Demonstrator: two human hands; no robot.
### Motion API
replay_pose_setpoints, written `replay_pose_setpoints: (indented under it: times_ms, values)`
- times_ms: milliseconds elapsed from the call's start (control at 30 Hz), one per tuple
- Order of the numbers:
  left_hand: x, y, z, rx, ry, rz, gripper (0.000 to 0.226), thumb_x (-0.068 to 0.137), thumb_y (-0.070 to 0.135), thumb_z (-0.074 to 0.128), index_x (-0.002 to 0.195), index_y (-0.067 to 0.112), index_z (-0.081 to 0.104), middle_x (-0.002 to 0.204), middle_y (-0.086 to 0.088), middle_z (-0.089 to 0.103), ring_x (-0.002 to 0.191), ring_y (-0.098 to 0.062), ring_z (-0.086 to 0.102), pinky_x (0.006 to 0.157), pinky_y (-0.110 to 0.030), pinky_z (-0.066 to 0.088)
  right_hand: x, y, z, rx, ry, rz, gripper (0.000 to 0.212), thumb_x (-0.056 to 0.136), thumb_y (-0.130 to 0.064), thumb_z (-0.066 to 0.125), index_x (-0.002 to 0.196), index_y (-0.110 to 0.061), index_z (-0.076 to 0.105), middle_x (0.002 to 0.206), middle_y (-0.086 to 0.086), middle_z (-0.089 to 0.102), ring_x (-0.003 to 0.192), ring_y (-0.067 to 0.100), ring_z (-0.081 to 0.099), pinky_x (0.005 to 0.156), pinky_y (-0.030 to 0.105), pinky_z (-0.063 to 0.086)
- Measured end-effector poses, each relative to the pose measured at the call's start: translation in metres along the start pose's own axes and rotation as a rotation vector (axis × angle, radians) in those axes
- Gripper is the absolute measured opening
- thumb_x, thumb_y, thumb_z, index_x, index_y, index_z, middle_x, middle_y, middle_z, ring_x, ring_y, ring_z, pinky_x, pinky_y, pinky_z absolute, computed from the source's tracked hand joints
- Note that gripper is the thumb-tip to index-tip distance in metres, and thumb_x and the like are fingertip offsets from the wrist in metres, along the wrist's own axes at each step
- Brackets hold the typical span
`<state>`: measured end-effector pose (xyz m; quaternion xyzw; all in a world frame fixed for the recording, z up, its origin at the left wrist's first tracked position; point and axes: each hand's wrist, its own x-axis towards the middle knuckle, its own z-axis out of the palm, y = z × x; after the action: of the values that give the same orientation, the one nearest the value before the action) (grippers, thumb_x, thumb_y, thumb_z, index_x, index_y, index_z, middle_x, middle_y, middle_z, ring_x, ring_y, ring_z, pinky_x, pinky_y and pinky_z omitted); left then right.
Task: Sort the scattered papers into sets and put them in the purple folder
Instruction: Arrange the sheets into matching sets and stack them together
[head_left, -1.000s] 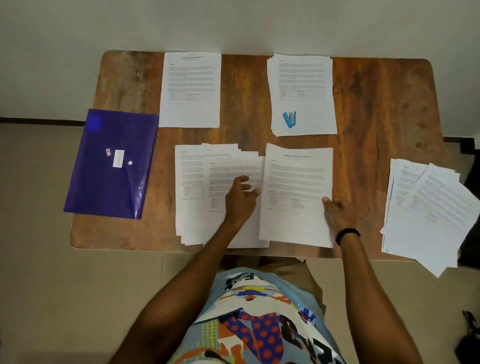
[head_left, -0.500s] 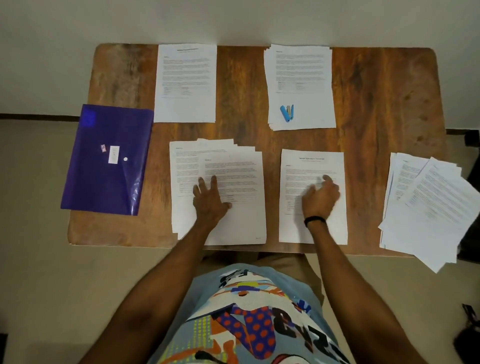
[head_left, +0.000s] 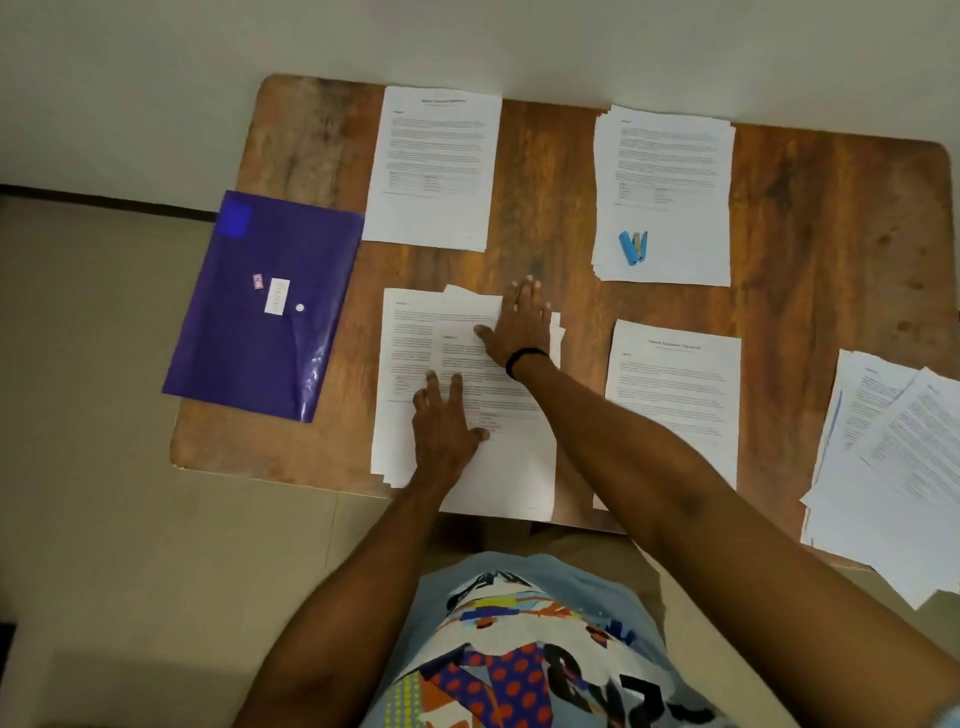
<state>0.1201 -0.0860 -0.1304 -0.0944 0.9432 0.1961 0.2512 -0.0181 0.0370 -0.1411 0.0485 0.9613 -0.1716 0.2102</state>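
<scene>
White paper stack (head_left: 893, 467) cropped at right.

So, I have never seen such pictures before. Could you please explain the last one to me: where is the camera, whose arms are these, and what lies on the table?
There is no machine here. A person wears a camera on the head, so the picture looks down at their own arms and a wooden table. The left hand lies flat on a messy pile of papers near the front edge. The right hand, with a black wristband, reaches across and presses flat on the same pile's far corner. Neither hand grips anything. Left of the pile lies a purple folder, partly over the table's edge. Further back are a single sheet and a neat stack with a small blue stapler on it. To the right lie another sheet and a loose pile.
</scene>
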Motion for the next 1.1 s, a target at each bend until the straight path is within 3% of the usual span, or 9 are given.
replay_pose_setpoints:
  times_ms: [133, 233, 300, 400, 533, 600, 867, 967, 1100]
  values:
    - [0.0, -0.003, 0.003, 0.025, 0.006, -0.005, 0.102, 0.082, 0.055, 0.072, 0.159, 0.025, 0.012, 0.166, -0.012, 0.005, 0.15, -0.038, 0.013, 0.12, -0.054, 0.023, -0.001, -0.008, 0.019, -0.133, -0.018, -0.052, 0.072, 0.103, -0.044, 0.044, 0.157, -0.005, 0.015, 0.165, 0.021, -0.002, 0.154, 0.035, -0.005, 0.124, 0.051, 0.001]
    - [-0.001, -0.004, 0.003, 0.053, 0.012, -0.008, 0.101, 0.083, 0.058, 0.068, 0.159, 0.026, 0.011, 0.166, -0.013, 0.005, 0.151, -0.038, 0.012, 0.121, -0.052, 0.015, -0.005, -0.017, 0.021, -0.05, 0.038, -0.062, 0.049, 0.104, -0.031, 0.048, 0.148, -0.009, 0.042, 0.165, 0.023, 0.008, 0.153, 0.039, 0.001, 0.125, 0.048, 0.004]
    - [-0.003, -0.006, 0.002, 0.055, 0.013, -0.007, 0.1, 0.084, 0.059, 0.067, 0.159, 0.026, 0.009, 0.166, -0.013, 0.003, 0.151, -0.038, 0.009, 0.122, -0.05, 0.011, -0.007, -0.024, 0.018, 0.082, 0.073, -0.058, 0.033, 0.1, -0.026, 0.056, 0.129, -0.013, 0.062, 0.162, 0.021, 0.022, 0.151, 0.039, 0.016, 0.125, 0.047, 0.012]
    - [-0.005, -0.01, 0.001, 0.047, 0.01, -0.013, 0.1, 0.086, 0.058, 0.066, 0.159, 0.026, 0.005, 0.166, -0.013, -0.002, 0.152, -0.037, 0.005, 0.123, -0.05, 0.008, -0.01, -0.036, 0.003, 0.362, 0.087, 0.023, 0.027, 0.088, -0.033, 0.071, 0.112, -0.022, 0.065, 0.143, 0.01, 0.049, 0.126, 0.029, 0.051, 0.11, 0.046, 0.041]
    - [-0.006, -0.016, 0.001, 0.054, -0.015, -0.002, 0.101, 0.087, 0.062, 0.062, 0.159, 0.028, 0.001, 0.166, -0.012, -0.007, 0.152, -0.037, 0.002, 0.122, -0.049, 0.006, -0.004, -0.033, -0.025, 0.808, -0.198, 0.253, 0.057, 0.08, -0.028, 0.082, 0.123, -0.017, 0.046, 0.126, 0.005, 0.057, 0.11, 0.024, 0.059, 0.097, 0.042, 0.052]
    - [-0.007, -0.018, 0.001, 0.069, -0.023, 0.007, 0.101, 0.087, 0.062, 0.061, 0.159, 0.029, -0.001, 0.166, -0.013, -0.007, 0.152, -0.038, 0.002, 0.122, -0.051, 0.008, -0.001, -0.028, -0.036, 0.814, -0.201, 0.29, 0.073, 0.077, -0.023, 0.085, 0.135, -0.011, 0.042, 0.125, 0.005, 0.058, 0.108, 0.024, 0.059, 0.095, 0.04, 0.053]
    - [-0.005, -0.036, -0.006, 0.115, -0.027, -0.045, 0.099, 0.09, 0.065, 0.055, 0.159, 0.024, -0.003, 0.166, -0.015, -0.007, 0.152, -0.04, 0.002, 0.12, -0.056, 0.012, -0.033, 0.016, -0.111, 0.524, 0.82, -0.026, 0.013, 0.092, -0.001, 0.054, 0.1, -0.002, 0.065, 0.099, 0.012, 0.066, 0.09, 0.017, 0.058, 0.075, 0.015, 0.041]
    - [0.002, -0.039, -0.012, 0.188, -0.036, -0.055, 0.099, 0.09, 0.068, 0.05, 0.159, 0.023, -0.004, 0.165, -0.016, -0.007, 0.152, -0.04, 0.003, 0.12, -0.055, 0.01, -0.052, 0.045, -0.142, 0.542, 0.961, -0.094, 0.015, 0.092, -0.005, 0.052, 0.097, -0.003, 0.066, 0.098, 0.01, 0.066, 0.092, 0.013, 0.057, 0.082, 0.011, 0.044]
    - [0.009, -0.026, -0.038, 0.148, -0.042, -0.088, 0.096, 0.092, 0.062, 0.053, 0.159, 0.017, 0.001, 0.165, -0.018, -0.001, 0.152, -0.04, 0.003, 0.123, -0.054, 0.012, -0.082, 0.082, -0.19, 0.732, 0.943, -0.083, 0.015, 0.092, -0.005, 0.054, 0.092, -0.017, 0.063, 0.097, 0.01, 0.068, 0.094, 0.018, 0.065, 0.086, 0.033, 0.056]
